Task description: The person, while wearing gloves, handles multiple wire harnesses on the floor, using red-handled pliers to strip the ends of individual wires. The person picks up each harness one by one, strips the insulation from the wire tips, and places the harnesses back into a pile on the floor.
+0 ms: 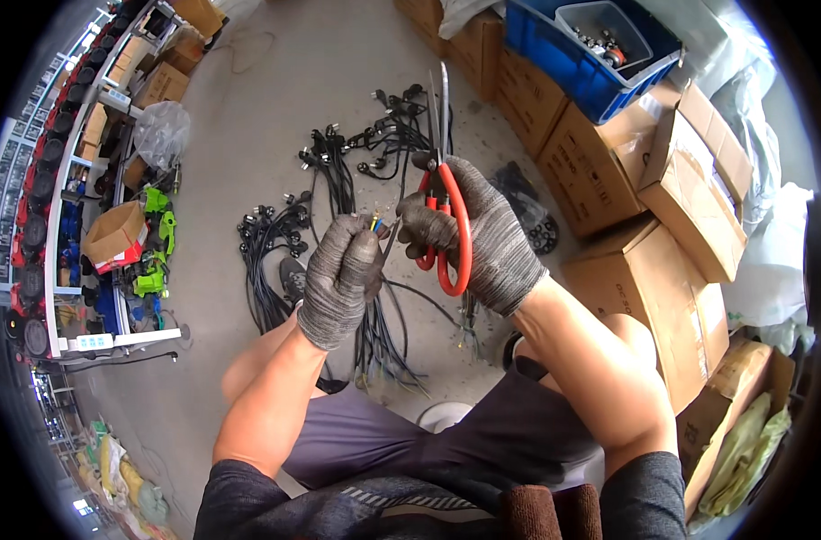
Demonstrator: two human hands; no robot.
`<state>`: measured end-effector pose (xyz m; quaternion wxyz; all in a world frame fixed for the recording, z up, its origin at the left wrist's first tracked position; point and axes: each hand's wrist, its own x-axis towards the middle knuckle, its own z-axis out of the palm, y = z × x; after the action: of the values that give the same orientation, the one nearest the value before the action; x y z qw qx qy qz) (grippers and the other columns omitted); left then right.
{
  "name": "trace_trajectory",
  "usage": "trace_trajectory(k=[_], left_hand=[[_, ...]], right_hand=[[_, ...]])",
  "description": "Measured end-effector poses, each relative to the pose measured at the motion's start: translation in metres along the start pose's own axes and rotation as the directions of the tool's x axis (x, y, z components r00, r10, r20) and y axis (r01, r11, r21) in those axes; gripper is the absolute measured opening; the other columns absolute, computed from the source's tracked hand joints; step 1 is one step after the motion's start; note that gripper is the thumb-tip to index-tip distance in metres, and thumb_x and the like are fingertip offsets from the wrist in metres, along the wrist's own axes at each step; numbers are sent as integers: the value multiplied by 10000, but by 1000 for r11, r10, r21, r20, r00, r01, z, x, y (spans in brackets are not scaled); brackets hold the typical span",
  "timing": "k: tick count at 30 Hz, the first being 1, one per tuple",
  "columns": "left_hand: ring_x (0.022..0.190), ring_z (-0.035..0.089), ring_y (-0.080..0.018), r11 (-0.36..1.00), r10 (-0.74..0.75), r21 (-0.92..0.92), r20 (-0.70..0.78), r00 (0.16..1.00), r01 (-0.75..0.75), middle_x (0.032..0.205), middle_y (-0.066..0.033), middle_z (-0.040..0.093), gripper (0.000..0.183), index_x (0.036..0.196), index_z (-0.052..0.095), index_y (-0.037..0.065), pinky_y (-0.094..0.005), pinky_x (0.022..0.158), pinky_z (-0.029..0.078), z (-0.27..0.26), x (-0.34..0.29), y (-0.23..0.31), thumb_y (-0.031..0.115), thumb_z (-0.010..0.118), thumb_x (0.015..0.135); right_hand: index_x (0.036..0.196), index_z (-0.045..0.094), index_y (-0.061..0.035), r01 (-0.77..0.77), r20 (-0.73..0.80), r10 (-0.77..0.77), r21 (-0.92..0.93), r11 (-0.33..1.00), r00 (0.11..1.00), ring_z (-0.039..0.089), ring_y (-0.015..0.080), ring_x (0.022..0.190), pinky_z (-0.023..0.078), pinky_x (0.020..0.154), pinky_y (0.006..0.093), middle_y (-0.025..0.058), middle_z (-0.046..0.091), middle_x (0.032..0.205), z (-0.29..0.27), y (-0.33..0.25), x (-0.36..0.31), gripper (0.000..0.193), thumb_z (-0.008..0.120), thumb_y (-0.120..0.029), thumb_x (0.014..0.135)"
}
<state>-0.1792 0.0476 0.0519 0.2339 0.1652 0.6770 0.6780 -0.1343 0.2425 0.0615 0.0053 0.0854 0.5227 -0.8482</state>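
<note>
Centrally, item one: a black cable end [375,222] with coloured cores (yellow and blue visible) fanned at its tip, one piece, held upright in the left hand [338,279]. Fingers of that hand are curled tight around the cable, grey knit glove on. The long axis of the cable runs roughly six to twelve o'clock, the cores at the twelve o'clock end; its lower run drops toward the floor.

Item two: one pair of red-handled scissors [445,207], in the right hand [482,238], also gloved in grey. Fingers are closed through and around the handle loops; blades point to twelve o'clock and look shut or nearly so. The cable tip lies at nine o'clock from the scissors, just beside them; the left hand is the nearer to it, being the one holding it.

Item three: bundles of black cables with plugs [338,180] on the concrete floor, at twelve o'clock from the hands; several bundles, exact count not clear.

Item four: cardboard boxes [681,207], at least five, stacked at three o'clock. One blue crate [563,54] on top at one o'clock.

Item five: one shelving rack [77,180] at nine o'clock, stocked with goods.
</note>
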Motion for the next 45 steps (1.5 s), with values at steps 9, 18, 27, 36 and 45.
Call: trace_trajectory(k=[9,18,27,36,45], left_hand=[[681,453,-51,969,179,193,-110,978,-156,777,30,550,101,1003,614,38,-227,624,415,-5,0,-23,132,632,969],[690,524,-57,925,239,315,-51,970,-211,772,14,603,111,976,643,40,-230,629,450,-8,-1,-23,116,697,917],[711,510,-61,968,174,197,-60,983,-159,794,11,583,130,1007,644,36,-236,645,440,0,-3,-10,124,690,922],[691,471,-56,964,145,239,-96,985,-119,785,28,563,128,983,654,33,-232,619,412,8,-2,-1,156,665,949],[628,425,-25,994,89,93,-306,948,-63,710,74,532,109,958,680,55,-211,567,365,-1,2,4,163,682,940]], right_hand=[[1367,449,-14,113,100,-102,-109,988,990,650,167,773,538,678,292,84,620,925,5,9,4,602,753,-167,871],[1349,491,-39,70,99,-51,-191,979,994,641,126,732,525,613,250,67,610,929,8,1,0,571,759,-180,864],[1352,485,-33,14,111,0,-132,991,994,624,156,704,517,615,286,66,573,902,6,1,-3,543,725,-136,875],[1373,442,-2,1,8,0,-101,995,1000,616,164,720,513,625,306,77,563,908,9,7,-8,587,728,-152,883],[1308,550,14,-15,211,144,-514,858,967,570,107,879,503,831,269,75,649,968,-11,20,-32,524,762,-214,886]])
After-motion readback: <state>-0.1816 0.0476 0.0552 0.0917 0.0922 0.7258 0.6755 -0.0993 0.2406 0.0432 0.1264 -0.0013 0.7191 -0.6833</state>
